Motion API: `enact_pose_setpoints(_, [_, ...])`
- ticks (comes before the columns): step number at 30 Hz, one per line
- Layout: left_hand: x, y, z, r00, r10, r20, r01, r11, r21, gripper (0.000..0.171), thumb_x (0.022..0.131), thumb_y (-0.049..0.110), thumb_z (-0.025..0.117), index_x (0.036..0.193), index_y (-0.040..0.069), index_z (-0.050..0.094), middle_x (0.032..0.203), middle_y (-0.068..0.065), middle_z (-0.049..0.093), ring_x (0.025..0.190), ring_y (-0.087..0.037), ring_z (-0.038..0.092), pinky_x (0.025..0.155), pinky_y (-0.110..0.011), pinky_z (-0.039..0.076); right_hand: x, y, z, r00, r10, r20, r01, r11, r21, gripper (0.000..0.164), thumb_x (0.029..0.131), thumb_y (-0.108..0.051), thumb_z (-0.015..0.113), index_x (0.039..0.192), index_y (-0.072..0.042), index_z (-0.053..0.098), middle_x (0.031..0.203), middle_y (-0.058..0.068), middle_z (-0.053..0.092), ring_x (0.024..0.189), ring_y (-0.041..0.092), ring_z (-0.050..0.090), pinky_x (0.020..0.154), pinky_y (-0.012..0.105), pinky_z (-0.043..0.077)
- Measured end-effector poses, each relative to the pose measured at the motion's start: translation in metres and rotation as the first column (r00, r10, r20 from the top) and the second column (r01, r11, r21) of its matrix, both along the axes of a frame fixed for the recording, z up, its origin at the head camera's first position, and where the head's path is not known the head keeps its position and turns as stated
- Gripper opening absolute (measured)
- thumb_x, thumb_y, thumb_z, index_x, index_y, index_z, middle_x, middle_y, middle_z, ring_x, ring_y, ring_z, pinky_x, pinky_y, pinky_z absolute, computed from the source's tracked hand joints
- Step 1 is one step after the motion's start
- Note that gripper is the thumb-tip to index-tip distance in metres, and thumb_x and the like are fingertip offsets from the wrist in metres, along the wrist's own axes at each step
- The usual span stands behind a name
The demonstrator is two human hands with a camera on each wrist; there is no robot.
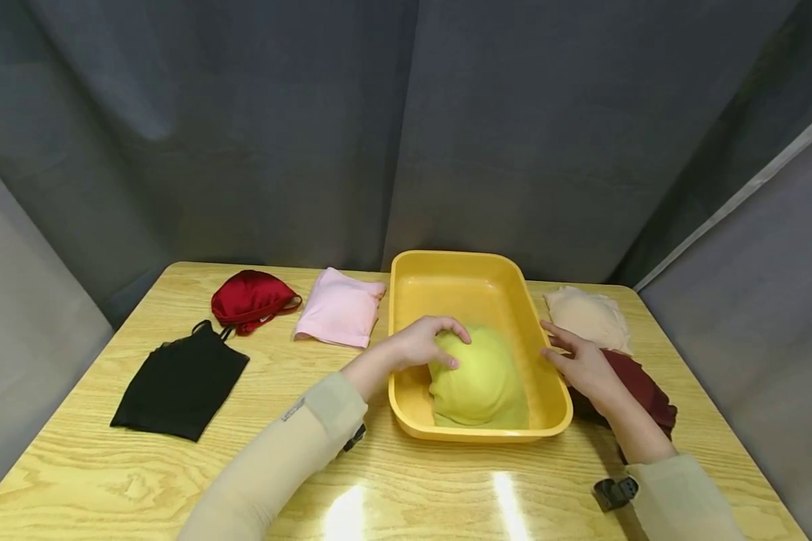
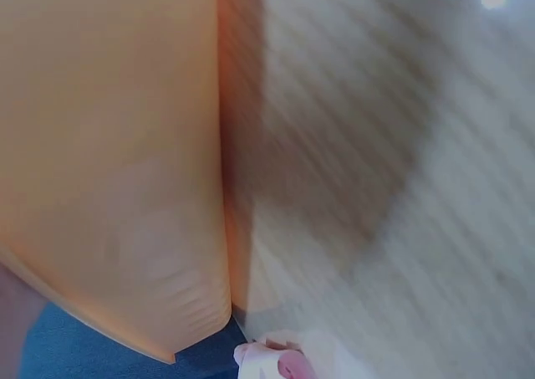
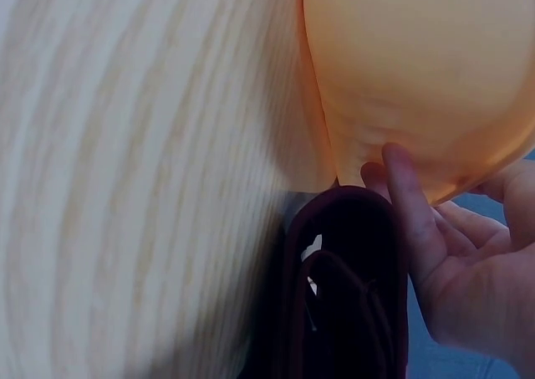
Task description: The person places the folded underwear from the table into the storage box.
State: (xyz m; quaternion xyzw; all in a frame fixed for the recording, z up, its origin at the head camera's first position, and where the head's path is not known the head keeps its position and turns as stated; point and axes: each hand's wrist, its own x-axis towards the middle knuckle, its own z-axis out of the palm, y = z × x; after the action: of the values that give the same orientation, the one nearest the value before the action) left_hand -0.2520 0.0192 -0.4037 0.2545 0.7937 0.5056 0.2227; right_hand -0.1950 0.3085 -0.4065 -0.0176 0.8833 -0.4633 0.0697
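Note:
A yellow-green garment with a rounded, cup-like bulge (image 1: 479, 383) lies in the near half of a yellow plastic basin (image 1: 548, 417). My left hand (image 1: 425, 344) reaches over the basin's left rim. Its thumb and forefinger are spread apart at the garment's upper left edge, the fingers gently bent. At the basin's right side is my right hand (image 1: 585, 368), with fairly straight fingers (image 3: 404, 186) against the outer wall below the rim. Beneath that hand lies a folded maroon garment (image 1: 643, 387), its dark looped edge close to the fingers in the right wrist view.
Left of the basin are a pink garment (image 1: 341, 308), a red satin one (image 1: 250, 297) and a black strappy top (image 1: 183, 379). A beige garment (image 1: 590, 319) lies behind the maroon one. Grey curtains (image 1: 277, 135) stand behind the wooden table (image 1: 135, 488).

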Motion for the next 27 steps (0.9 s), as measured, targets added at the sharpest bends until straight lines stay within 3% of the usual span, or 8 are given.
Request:
enact_pose_setpoints(9, [-0.009,0.0,0.001,0.992,-0.123,-0.033,0.118,0.984,-0.135,0.036,0.078,-0.002,0.073,0.112,0.011,0.066,0.133,-0.004,0.054,0.132,-0.018,0.039,0.112,-0.032,0.026,0.001,0.001,0.001,1.0,0.017,-0.004,-0.017,1.0,-0.013,0.059,0.098,-0.022,0.052,0.15,-0.011,0.025,0.135,0.031,0.042,0.074,0.01,0.057,0.059,0.024,0.051])
enact_pose_setpoints(18, [-0.012,0.005,0.0,0.979,-0.198,-0.041,0.182,0.95,-0.255,0.037,0.082,-0.002,0.068,0.116,0.011,0.063,0.138,-0.006,0.05,0.135,-0.02,0.036,0.113,-0.035,0.025,0.001,0.002,0.0,1.0,0.016,-0.015,-0.016,1.0,-0.012,0.059,0.098,-0.02,0.052,0.149,-0.009,0.026,0.134,0.031,0.044,0.069,0.008,0.056,0.056,0.024,0.049])
enact_pose_setpoints(27, [-0.009,0.007,-0.001,0.972,-0.228,-0.052,0.2,0.926,-0.321,0.036,0.085,0.004,0.067,0.12,0.015,0.061,0.145,-0.005,0.043,0.138,-0.021,0.032,0.114,-0.035,0.024,0.001,0.001,0.0,1.0,0.014,0.0,-0.014,0.999,-0.035,0.06,0.098,-0.021,0.052,0.149,-0.009,0.026,0.135,0.031,0.043,0.084,0.009,0.061,0.066,0.024,0.054])
